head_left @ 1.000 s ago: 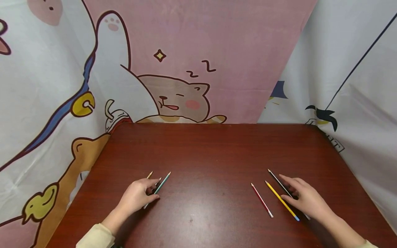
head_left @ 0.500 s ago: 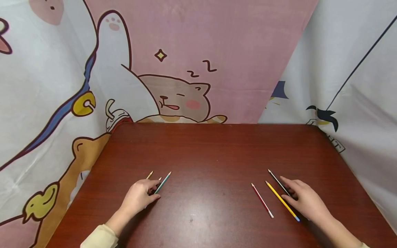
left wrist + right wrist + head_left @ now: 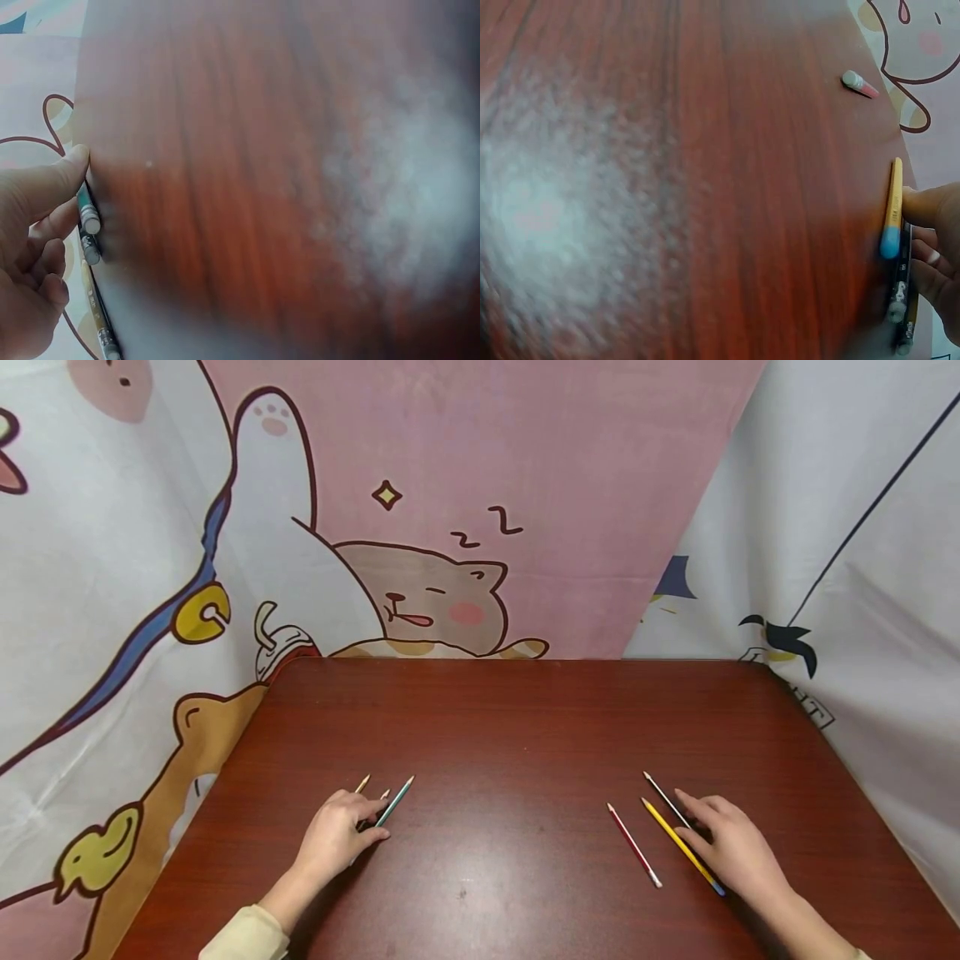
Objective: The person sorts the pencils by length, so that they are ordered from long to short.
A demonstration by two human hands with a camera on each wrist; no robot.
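Observation:
On the table's left side, my left hand (image 3: 333, 839) reaches over several pencils. Its thumb and index finger curl round a teal pencil (image 3: 395, 801), and a dark pencil (image 3: 89, 247) lies close alongside under the fingers. A gold pencil (image 3: 96, 304) lies beyond them, mostly covered by the hand. My right hand (image 3: 738, 847) has thumb and fingers round a black pencil (image 3: 663, 793), whose rear part it hides. Next to the thumb lies a yellow pencil (image 3: 680, 844) with a blue end. The right wrist view shows another dark pencil (image 3: 906, 341) beside the black one.
A red pencil (image 3: 633, 843) with a white end lies left of the yellow one. The brown wooden table (image 3: 510, 727) reaches back to a cartoon-printed cloth (image 3: 585, 510), which also hangs along both sides.
My right hand has shifted slightly left, and the black pencil has moved left with it, closer to the yellow one. My left fingers have drawn in a little, nudging the dark pencil.

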